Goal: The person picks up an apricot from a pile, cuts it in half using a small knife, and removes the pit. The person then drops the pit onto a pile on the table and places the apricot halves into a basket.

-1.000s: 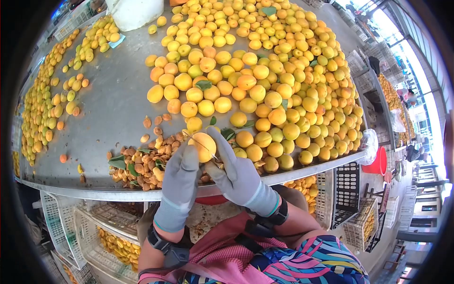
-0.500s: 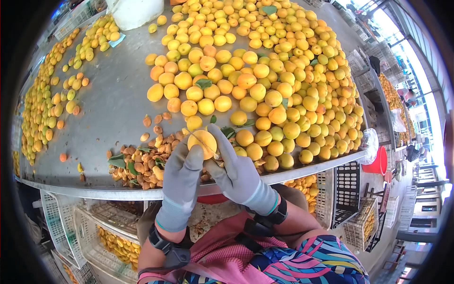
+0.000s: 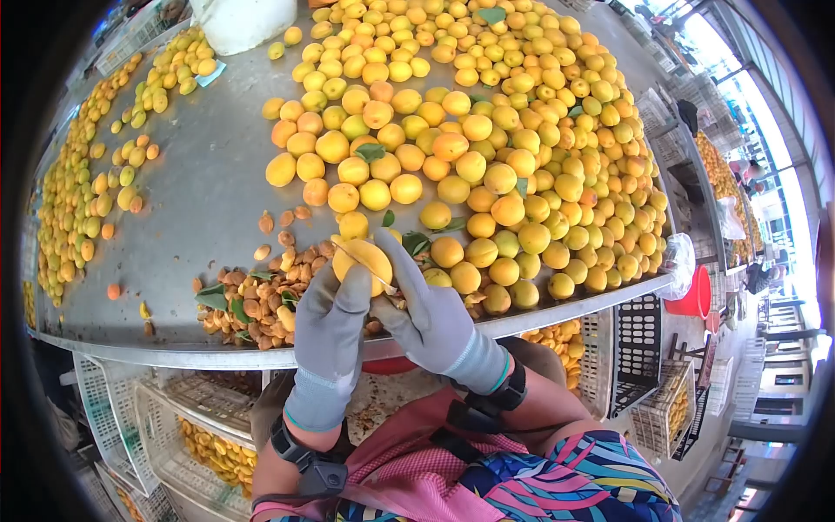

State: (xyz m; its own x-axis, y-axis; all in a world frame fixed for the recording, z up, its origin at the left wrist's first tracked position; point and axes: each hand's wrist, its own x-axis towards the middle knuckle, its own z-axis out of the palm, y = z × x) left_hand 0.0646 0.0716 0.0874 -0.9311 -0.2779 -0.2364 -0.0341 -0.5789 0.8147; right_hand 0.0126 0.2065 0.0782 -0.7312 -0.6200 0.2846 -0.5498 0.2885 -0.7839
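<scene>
Both hands wear grey gloves and meet over the table's front edge around a yellow apricot (image 3: 369, 261). My left hand (image 3: 330, 326) grips it from the left, thumb pressed on its near side. From the right, my right hand (image 3: 430, 326) closes on it, index finger stretched along its side. A split line runs across the fruit, and a thin strip shows by the right fingers; I cannot tell if it is a blade. Just left of the hands lies a heap of brown apricot pits (image 3: 252, 304) with some leaves. Whole apricots (image 3: 487, 178) cover the table beyond.
The metal table (image 3: 200, 174) has a raised front edge. More apricots (image 3: 65, 209) lie along its left side, and a white bucket (image 3: 243, 22) stands at the back. Below are crates of halved fruit (image 3: 217, 457). A red bucket (image 3: 691, 296) is at the right.
The apricot has turned between my fingers, and its split line now shows as a gap near the upper left. Both hands have shifted slightly left in view.
</scene>
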